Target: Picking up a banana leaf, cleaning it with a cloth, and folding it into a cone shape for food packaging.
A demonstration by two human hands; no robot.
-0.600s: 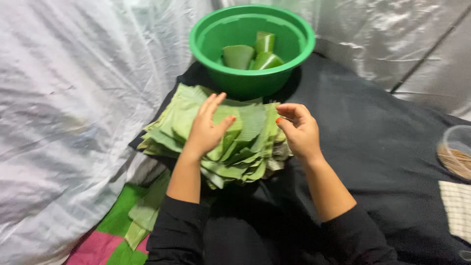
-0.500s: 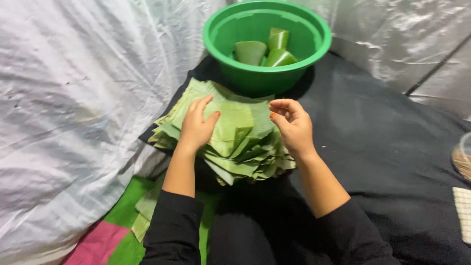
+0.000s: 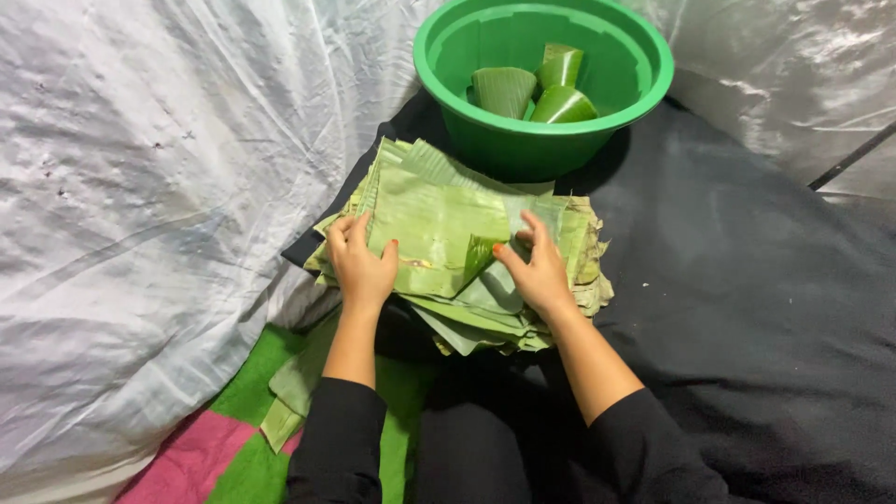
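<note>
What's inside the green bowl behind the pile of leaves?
The green bowl holds three rolled leaf cones, leaning together. The bowl's bottom under them is hidden by its near wall.

I see my left hand (image 3: 359, 264) and right hand (image 3: 536, 271) gripping the top leaf (image 3: 434, 224) of a banana-leaf stack (image 3: 495, 308), just beside a green basin (image 3: 635, 89) holding leaf cones (image 3: 527, 89).

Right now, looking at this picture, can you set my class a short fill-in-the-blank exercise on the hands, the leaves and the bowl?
1. Both hands rest on a stack of cut ____.
2. The bowl behind the stack is coloured ____.
3. The rolled leaf cones lie inside the ____.
4. The left hand and right hand both emerge from sleeves coloured ____.

Missing words: leaves; green; bowl; black
</note>
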